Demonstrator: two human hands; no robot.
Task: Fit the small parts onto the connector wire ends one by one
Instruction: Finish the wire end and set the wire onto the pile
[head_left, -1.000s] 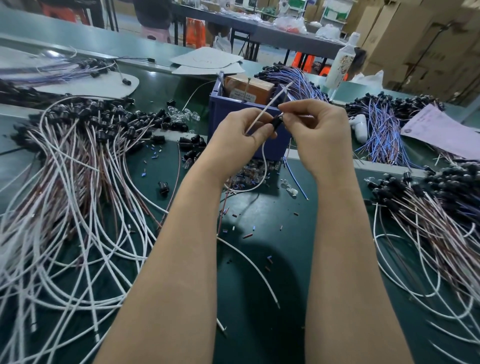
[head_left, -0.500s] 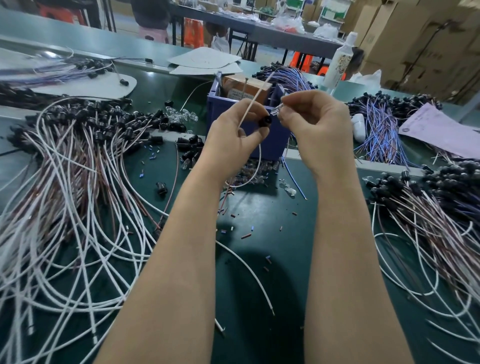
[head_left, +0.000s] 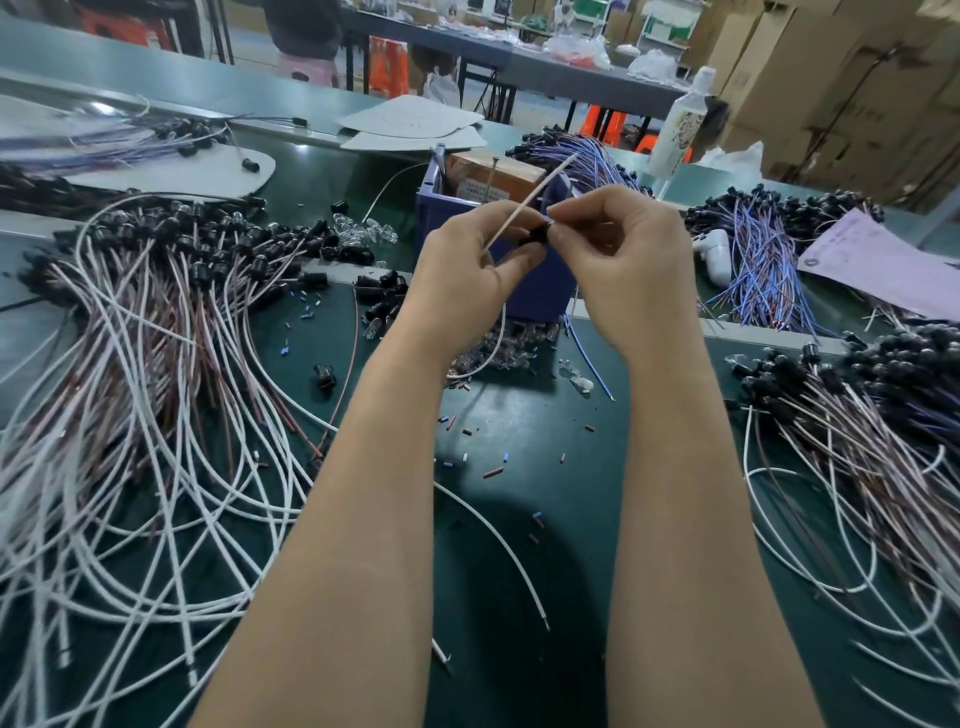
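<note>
Both hands are raised above the green table in front of a blue bin. My left hand (head_left: 470, 270) pinches a thin white wire (head_left: 524, 208) whose end sticks up to the right, and a small black part (head_left: 535, 239) sits between the two hands. My right hand (head_left: 623, 260) pinches that black part with thumb and fingertips. The wire's lower length loops down behind my left wrist. Part of the black piece is hidden by the fingers.
A blue bin (head_left: 540, 291) with a cardboard box stands behind the hands. A big pile of white and brown wires with black ends (head_left: 156, 322) lies left, another pile (head_left: 857, 415) right, blue wires (head_left: 753, 249) at back right. Clear small parts (head_left: 498, 348) lie below the bin.
The black part has shifted from the right hand's side towards the wire in the left hand; both hands stayed close together, drifting slightly lower.
</note>
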